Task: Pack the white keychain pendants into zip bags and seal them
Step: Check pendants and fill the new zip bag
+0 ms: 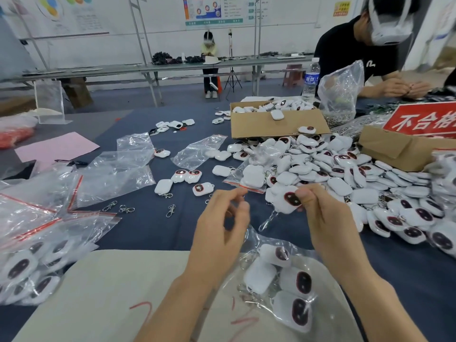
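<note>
- Right hand point(318, 213): grip pinching one white pendant point(287, 199), clasp dangling.
- Left hand point(222, 225): grip loosely curled, holding nothing I can make out.
- Zip bag point(283, 275) with pendants, 6 o'clock on surface point(153, 225).

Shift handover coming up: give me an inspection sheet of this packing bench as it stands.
Surface: dark blue cloth, beige mat at the near edge.
Job's things: pendant pile at right; part-filled zip bag under the hands; empty zip bags at left.
Clutter: loose clasps, cardboard box, red sign, water bottle.
Grippers: right hand pinches one pendant; left hand half-curled, holds nothing clearly visible.
Cables: nothing seen.
Surroundings: other workers at this table and a far one.
</note>
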Motion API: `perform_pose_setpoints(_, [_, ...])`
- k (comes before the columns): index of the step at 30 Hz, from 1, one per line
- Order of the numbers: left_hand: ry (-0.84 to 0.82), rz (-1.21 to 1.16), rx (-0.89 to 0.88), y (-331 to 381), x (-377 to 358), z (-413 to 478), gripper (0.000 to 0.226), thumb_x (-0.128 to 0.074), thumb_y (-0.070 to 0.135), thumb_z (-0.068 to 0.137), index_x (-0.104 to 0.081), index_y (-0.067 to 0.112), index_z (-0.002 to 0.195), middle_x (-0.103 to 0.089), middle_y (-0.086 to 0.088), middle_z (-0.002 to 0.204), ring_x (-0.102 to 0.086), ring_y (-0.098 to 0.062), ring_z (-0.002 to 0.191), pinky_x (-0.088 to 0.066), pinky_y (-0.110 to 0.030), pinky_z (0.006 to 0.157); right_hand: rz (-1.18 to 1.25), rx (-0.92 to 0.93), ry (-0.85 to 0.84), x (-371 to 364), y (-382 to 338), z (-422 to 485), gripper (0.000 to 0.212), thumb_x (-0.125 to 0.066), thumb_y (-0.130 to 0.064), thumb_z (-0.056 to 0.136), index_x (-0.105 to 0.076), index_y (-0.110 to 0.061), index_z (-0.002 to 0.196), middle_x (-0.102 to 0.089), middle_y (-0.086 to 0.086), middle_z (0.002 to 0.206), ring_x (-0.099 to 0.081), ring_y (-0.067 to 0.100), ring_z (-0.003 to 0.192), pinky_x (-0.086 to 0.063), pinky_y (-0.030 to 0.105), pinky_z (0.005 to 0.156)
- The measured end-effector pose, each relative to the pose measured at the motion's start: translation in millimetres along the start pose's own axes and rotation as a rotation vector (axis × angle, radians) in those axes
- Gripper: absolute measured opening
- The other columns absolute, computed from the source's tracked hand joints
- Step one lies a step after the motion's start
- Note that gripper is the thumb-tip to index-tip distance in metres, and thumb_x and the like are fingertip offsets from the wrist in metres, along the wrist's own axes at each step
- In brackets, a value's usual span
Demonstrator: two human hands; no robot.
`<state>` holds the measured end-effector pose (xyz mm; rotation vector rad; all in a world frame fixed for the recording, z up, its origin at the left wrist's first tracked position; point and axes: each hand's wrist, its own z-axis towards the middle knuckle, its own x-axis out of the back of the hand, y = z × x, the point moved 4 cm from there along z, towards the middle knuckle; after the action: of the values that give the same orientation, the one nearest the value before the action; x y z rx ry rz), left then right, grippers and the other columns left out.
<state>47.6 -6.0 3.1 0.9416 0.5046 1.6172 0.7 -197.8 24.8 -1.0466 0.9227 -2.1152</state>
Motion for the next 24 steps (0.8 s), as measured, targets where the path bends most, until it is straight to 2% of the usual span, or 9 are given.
perform_pose_setpoints(4, [-0.163,-0.191,0.106,4,-18,-7,0.017,-0.063,0.037,0.097,-0.069,0.035,0.112,-0.070,0.004,0.097,-0.065,-0.016,0.086,-0.053,-0.024,0.075,0.049,-0.057,-0.155,-21,2,-3,0.029,-0.048,-0.039,0.100,-0.064,-0.042,0.076,-0.066,-0.006,0.069,-0.059,0.003,0.062,-0.045,0.019,0.061])
perform_pose_setpoints(6, [-0.201,-0.300,0.244,-1,-19,-5,0.017,-0.067,0.039,0.092,-0.073,0.034,0.107,-0.073,-0.006,0.097,-0.064,-0.031,0.089,-0.056,-0.037,0.080,0.076,-0.095,-0.171,-26,3,-3,0.033,-0.050,-0.043,0.100,-0.063,-0.045,0.069,-0.064,-0.005,0.062,-0.055,0.000,0.054,-0.042,0.014,0.057])
perform_pose_setpoints(7, [-0.226,-0.334,0.295,-3,-19,-5,0.017,-0.068,0.040,0.091,-0.073,0.034,0.106,-0.073,-0.009,0.098,-0.064,-0.035,0.091,-0.055,-0.038,0.082,0.097,-0.113,-0.174,-29,4,-3,0.032,-0.051,-0.048,0.098,-0.063,-0.044,0.069,-0.063,-0.006,0.059,-0.053,0.000,0.052,-0.040,0.012,0.055])
perform_pose_setpoints(9, [-0.254,-0.358,0.337,-6,-20,-4,0.011,-0.068,0.036,0.094,-0.073,0.032,0.104,-0.073,-0.012,0.099,-0.065,-0.029,0.087,-0.057,-0.029,0.077,0.124,-0.150,-0.174,-33,5,-3,0.032,-0.049,-0.060,0.092,-0.063,-0.038,0.072,-0.062,-0.006,0.056,-0.050,-0.001,0.048,-0.039,0.011,0.052])
perform_pose_setpoints(12, [-0.216,-0.384,0.363,-9,-19,-2,0.008,-0.065,0.026,0.099,-0.072,0.029,0.099,-0.072,-0.002,0.088,-0.060,-0.006,0.073,-0.050,-0.018,0.064,0.228,-0.231,-0.198,-42,7,-3,0.036,-0.047,-0.066,0.087,-0.064,-0.037,0.075,-0.064,-0.002,0.057,-0.052,0.000,0.048,-0.042,0.014,0.051])
perform_pose_setpoints(15, [-0.165,-0.414,0.398,-15,-15,0,0.009,-0.063,0.026,0.099,-0.072,0.024,0.101,-0.071,-0.003,0.088,-0.062,-0.007,0.076,-0.052,-0.021,0.070,0.392,-0.281,-0.277,-50,7,-4,0.014,-0.059,-0.041,0.096,-0.070,-0.035,0.088,-0.069,-0.003,0.064,-0.059,0.004,0.053,-0.049,0.019,0.055])
perform_pose_setpoints(17, [-0.141,-0.461,0.431,-18,-13,1,0.010,-0.062,0.023,0.100,-0.072,0.021,0.101,-0.072,0.000,0.085,-0.064,-0.005,0.075,-0.052,-0.018,0.070,0.432,-0.268,-0.316,-54,5,-5,0.012,-0.062,-0.023,0.099,-0.070,-0.032,0.095,-0.070,-0.010,0.066,-0.060,0.002,0.056,-0.050,0.016,0.055])
perform_pose_setpoints(20, [-0.131,-0.493,0.479,-21,-15,1,0.011,-0.062,0.020,0.100,-0.072,0.016,0.101,-0.074,0.001,0.082,-0.067,-0.006,0.074,-0.053,-0.017,0.068,0.447,-0.266,-0.326,-55,5,-6,0.016,-0.062,-0.018,0.098,-0.072,-0.031,0.098,-0.071,-0.010,0.067,-0.063,0.002,0.061,-0.051,0.016,0.057])
perform_pose_setpoints(24, [-0.168,-0.460,0.498,-22,-17,2,0.014,-0.059,0.019,0.102,-0.072,0.014,0.104,-0.077,-0.006,0.092,-0.070,-0.014,0.084,-0.057,-0.025,0.077,0.470,-0.282,-0.334,-55,7,-6,0.017,-0.064,-0.017,0.097,-0.075,-0.030,0.098,-0.072,-0.007,0.070,-0.064,0.003,0.064,-0.051,0.016,0.059])
